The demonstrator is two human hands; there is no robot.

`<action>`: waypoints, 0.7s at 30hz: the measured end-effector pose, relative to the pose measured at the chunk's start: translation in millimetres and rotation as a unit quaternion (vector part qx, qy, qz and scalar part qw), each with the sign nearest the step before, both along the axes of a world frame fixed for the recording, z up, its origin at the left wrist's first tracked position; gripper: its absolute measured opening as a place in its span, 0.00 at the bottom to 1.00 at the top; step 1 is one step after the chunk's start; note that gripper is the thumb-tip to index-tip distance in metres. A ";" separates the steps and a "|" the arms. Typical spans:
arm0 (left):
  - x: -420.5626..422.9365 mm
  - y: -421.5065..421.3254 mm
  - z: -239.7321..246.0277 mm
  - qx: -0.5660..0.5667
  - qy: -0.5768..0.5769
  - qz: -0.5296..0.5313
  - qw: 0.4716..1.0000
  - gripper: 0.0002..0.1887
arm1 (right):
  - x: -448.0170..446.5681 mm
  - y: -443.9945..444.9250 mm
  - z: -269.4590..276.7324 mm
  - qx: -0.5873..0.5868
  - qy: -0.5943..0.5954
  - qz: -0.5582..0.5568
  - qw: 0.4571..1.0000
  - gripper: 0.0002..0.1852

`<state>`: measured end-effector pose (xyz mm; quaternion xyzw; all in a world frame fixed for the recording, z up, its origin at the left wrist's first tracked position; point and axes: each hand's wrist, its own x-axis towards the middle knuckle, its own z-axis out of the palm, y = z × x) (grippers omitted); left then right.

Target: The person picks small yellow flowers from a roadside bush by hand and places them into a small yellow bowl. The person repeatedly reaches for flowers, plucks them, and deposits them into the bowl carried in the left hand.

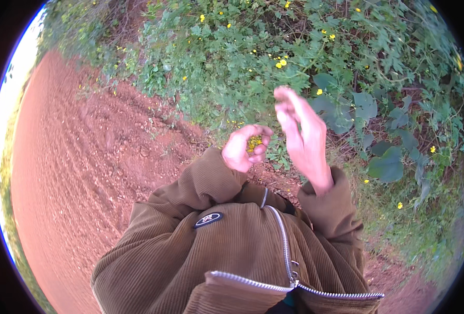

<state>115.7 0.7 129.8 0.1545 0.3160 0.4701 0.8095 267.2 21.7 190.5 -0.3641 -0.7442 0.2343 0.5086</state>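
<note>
My left hand (242, 151) is curled into a loose cup around a small heap of yellow flower heads (254, 143). Part of the heap is hidden by the fingers. To its right and a little higher, my right hand (304, 131) is raised with fingers extended and blurred by motion. A gap shows between its thumb and fingers, and no object is visible there. Its fingertips are in front of leafy green plants (232, 70) that bear scattered yellow flowers (281, 64). The two hands are apart.
Bare reddish soil (110, 133) stretches to the left, with loose clods along the plant edge. Large broad leaves (386, 165) hang among the stems at right. My brown corduroy jacket (240, 247), with a metal zipper (282, 231), fills the lower middle.
</note>
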 end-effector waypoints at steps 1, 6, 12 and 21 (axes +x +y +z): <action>-15.5 6.9 3.7 0.015 0.001 -0.005 1.000 0.11 | -18.3 20.4 -0.1 -0.016 0.033 -0.005 0.999 0.17; -62.1 50.8 14.7 0.053 -0.039 -0.046 0.997 0.13 | -68.8 107.6 -10.5 -0.247 0.039 -0.115 0.961 0.27; -86.3 103.2 0.8 0.060 -0.088 -0.040 0.993 0.12 | -81.1 130.9 -45.7 -0.233 -0.040 -0.170 0.957 0.13; -87.5 147.2 -27.9 0.051 -0.028 -0.138 0.989 0.19 | -66.7 118.0 -59.4 -0.102 -0.010 -0.087 0.991 0.10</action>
